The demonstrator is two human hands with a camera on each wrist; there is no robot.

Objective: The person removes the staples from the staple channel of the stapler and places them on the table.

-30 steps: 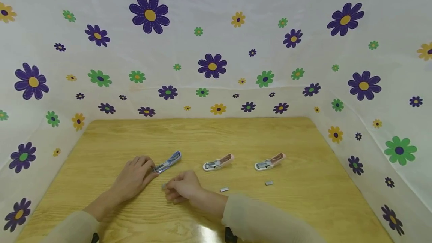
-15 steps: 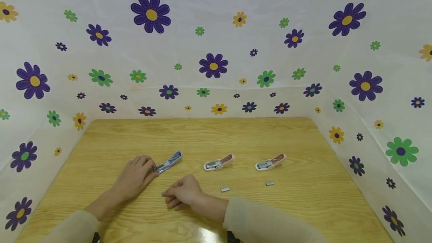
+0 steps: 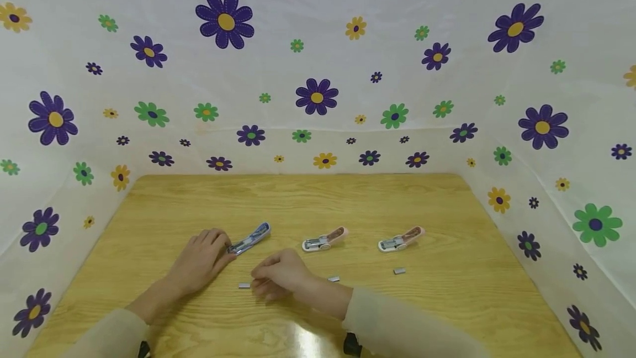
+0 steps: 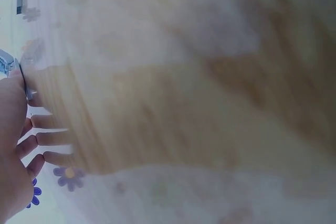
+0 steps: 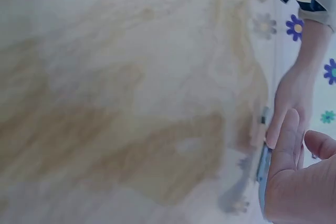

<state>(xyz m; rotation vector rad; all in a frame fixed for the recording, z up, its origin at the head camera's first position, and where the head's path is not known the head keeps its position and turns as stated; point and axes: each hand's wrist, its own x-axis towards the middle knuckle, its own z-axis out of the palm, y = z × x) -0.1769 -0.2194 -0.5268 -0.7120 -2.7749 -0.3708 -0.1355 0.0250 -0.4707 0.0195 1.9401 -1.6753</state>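
Observation:
On the left of the table in the head view, an opened blue stapler [image 3: 254,237] lies with its top arm swung back. My left hand [image 3: 199,261] pinches its near end between thumb and fingers; the left wrist view shows only part of this hand [image 4: 13,140] at its edge. A short strip of staples [image 3: 244,285] lies on the wood below the stapler. Just right of that strip is my right hand [image 3: 284,276], its fingers loosely bent and holding nothing. In the right wrist view, the thumb and forefinger of the right hand [image 5: 294,182] stand apart.
Two opened pink-and-white staplers, a middle one [image 3: 324,240] and a right one [image 3: 401,240], lie in a row. Below them are two more staple strips, one [image 3: 334,279] partly behind my right wrist and one [image 3: 399,271] farther right. A flowered cloth [image 3: 318,43] encloses the wooden table [image 3: 298,198].
My right hand has let go of the staple strip, which now lies on the table, and has moved slightly right. The left hand stays at the blue stapler.

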